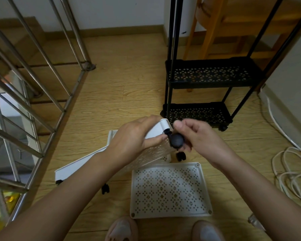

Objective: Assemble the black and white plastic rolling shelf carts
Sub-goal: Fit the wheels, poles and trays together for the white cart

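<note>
White tray (155,130), at centre, is tilted on edge, with its long axis running from 8 o'clock to 2 o'clock. Left hand (129,141) grips its raised corner, fingers and thumb clamped on the wall. Right hand (202,138) pinches a black caster (177,140), whose stem points to 10 o'clock at the corner socket. Second white tray (170,188) lies flat at 6 o'clock. Black cart (210,73) stands upright at 1 o'clock.

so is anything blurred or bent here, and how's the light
Head view: the right hand is motion-blurred where it pinches the black caster wheel; the left hand, gripping the white shelf tray, is sharper; the wide-angle lens bows the steel railing and black cart poles; light is dim and soft.
</note>
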Demonstrator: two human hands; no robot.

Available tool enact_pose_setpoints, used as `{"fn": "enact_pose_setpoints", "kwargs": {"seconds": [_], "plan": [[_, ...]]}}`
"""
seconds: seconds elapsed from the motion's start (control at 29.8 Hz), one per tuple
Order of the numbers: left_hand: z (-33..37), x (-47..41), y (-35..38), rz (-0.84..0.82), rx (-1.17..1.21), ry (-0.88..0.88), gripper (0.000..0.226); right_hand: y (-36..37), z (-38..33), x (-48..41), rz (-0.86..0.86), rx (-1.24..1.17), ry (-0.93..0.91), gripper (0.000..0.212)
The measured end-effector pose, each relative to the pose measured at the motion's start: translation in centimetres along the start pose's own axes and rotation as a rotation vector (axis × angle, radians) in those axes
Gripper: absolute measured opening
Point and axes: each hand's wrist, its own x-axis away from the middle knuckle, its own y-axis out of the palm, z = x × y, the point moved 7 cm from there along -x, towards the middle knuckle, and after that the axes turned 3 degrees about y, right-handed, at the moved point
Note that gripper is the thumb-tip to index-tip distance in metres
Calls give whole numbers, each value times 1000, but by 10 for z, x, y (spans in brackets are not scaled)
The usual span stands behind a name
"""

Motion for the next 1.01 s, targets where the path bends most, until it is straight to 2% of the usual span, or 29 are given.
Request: {"fn": "enact_pose_setpoints", "kwargs": {"seconds": [0.07, 0.13, 0.27, 0.4, 0.71, 0.94, 1.01], "plan": [[6, 0, -4, 33, 16, -1, 48, -7, -7, -1, 22, 22, -127, 39], [8, 0, -9, 67, 24, -13, 40, -4, -7, -2, -79, -3, -202, 38], [17, 2, -9, 78, 104, 32, 33, -2, -7, -5, -107, 39, -244, 44], [31, 2, -14, 81, 168, 79, 27, 4, -14, -1, -160, -102, -285, 58], [47, 1, -25, 122, 71, 204, 22, 7, -30, 12, -140, -101, -387, 39], [42, -1, -29, 122, 26, 213, 40, 11, -30, 9, -149, -68, -416, 40], [38, -2, -25, 86, 12, 180, 39, 10, -26, 6, -154, -78, -393, 35]]}}
